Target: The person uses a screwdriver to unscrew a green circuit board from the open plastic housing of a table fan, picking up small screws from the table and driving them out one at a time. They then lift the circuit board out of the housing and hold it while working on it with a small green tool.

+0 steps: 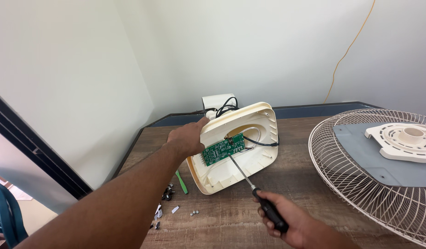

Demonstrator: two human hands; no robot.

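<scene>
- Cream plastic is forming the fan base housing (238, 147), which is standing tilted on its lower edge on the wood-grain table (231, 221), with its open inside facing the camera.
- Inside the housing, a green circuit board (223, 149) is sitting across the middle, and black cables (261, 142) are looping from the board over the housing's upper and right-hand rim.
- The left hand (189, 137) is gripping the housing's upper left edge, fingers curled over the rim and holding it up at an angle.
- The right hand (291, 221) is closing fully around the black handle of a screwdriver (252, 186), just below and to the right of the housing.
- The screwdriver's metal shaft is slanting up and left into the housing, and its tip is meeting the lower right part of the circuit board.
- Just left of the housing's lower corner, a thin green strip (181, 182) is lying on the table, with a small dark part (167, 192) beside it.
- Below the housing, 2 small screws (193, 212) are lying side by side, and a few pale and dark scraps (158, 213) are scattering to their left.
- Well to the right of the housing, a cream wire fan guard (342, 180) is lying flat, holding a grey plate (365, 154) and a cream round mount (404, 140).
- Behind the housing, a yellow cord (347, 50) is running up the white wall (250, 46).
</scene>
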